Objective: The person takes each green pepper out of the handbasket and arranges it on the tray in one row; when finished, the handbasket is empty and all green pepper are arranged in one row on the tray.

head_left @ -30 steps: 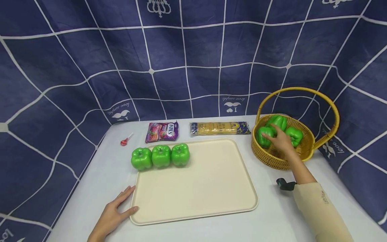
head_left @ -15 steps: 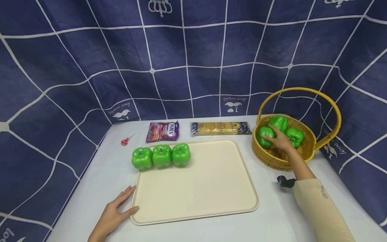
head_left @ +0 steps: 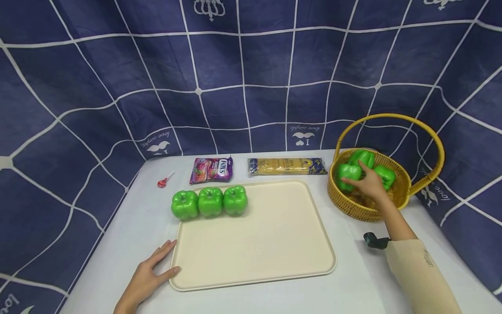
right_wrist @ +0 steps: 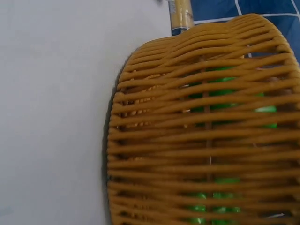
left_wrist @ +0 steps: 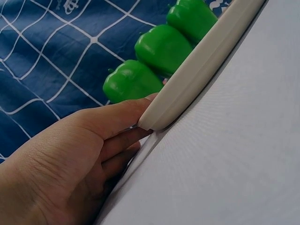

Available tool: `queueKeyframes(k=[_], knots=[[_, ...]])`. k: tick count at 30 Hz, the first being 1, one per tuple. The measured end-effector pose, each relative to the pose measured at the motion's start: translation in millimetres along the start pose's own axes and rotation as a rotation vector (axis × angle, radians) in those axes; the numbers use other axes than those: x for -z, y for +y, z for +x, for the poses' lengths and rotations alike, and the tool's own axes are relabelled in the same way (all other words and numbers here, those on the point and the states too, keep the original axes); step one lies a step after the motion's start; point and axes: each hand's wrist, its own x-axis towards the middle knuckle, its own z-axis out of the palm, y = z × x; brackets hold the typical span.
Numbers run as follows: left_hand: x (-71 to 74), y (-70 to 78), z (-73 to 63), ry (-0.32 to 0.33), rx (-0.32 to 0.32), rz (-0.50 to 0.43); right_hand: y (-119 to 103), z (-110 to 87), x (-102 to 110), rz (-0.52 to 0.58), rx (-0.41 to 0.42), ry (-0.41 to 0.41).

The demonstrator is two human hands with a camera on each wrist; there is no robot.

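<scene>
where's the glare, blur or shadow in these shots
Head view: fairly even light, bright glints on the row of peppers and shine on the yellow pack. Left wrist view: lower fingers of the left hand in shadow, table pale. Right wrist view: dim, thin shadow beside the basket, peppers inside blurry behind the weave.

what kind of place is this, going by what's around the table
Probably a staged tabletop setup rather than a working kitchen: a blue patterned curtain hangs close behind the white table, and green peppers stand in a row along the beige tray.
</scene>
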Motion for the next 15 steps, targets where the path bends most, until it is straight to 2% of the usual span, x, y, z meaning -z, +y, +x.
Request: queueKeyframes(k=[9,15], knots=[[-0.1,0.9,0.6,0.006,0.0,0.007,-4,-28.3,7,0.064,0.162,0.198],[-0.6,-0.9,2.0,-0.002,0.021,0.012,-17,-47.1,6,0.129,0.303,0.283]])
